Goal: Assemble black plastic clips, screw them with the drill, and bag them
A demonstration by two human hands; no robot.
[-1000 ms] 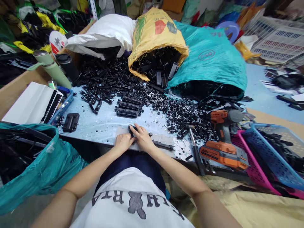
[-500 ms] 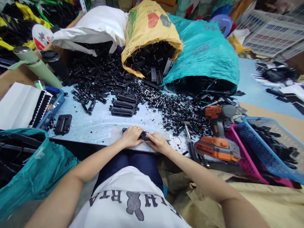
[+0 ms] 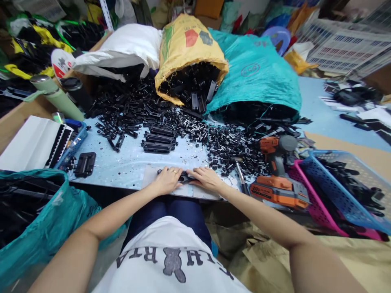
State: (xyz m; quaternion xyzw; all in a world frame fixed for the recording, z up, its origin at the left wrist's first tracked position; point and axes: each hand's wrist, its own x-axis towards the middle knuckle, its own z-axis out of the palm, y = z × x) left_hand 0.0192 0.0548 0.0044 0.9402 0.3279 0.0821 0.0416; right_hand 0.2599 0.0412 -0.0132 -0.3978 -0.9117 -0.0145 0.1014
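Pressed down on a black part [image 3: 184, 176] at the table's [image 3: 128, 158] near edge, left hand [image 3: 166, 180] and right hand [image 3: 207, 179] gripping its ends. Open surface lay just far-left. Crowded right by hammer [image 3: 240, 175] and drill [image 3: 276, 173]; hemmed far by loose parts [image 3: 232, 148].

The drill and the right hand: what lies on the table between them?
In the head view, a hammer lies between the right hand and the orange drill, its head at the pile of small black parts.

Counter [image 3: 128, 160], pale blue: bearing loose black parts [image 3: 232, 148], three sacks, orange drill [image 3: 276, 171], hammer [image 3: 240, 173].
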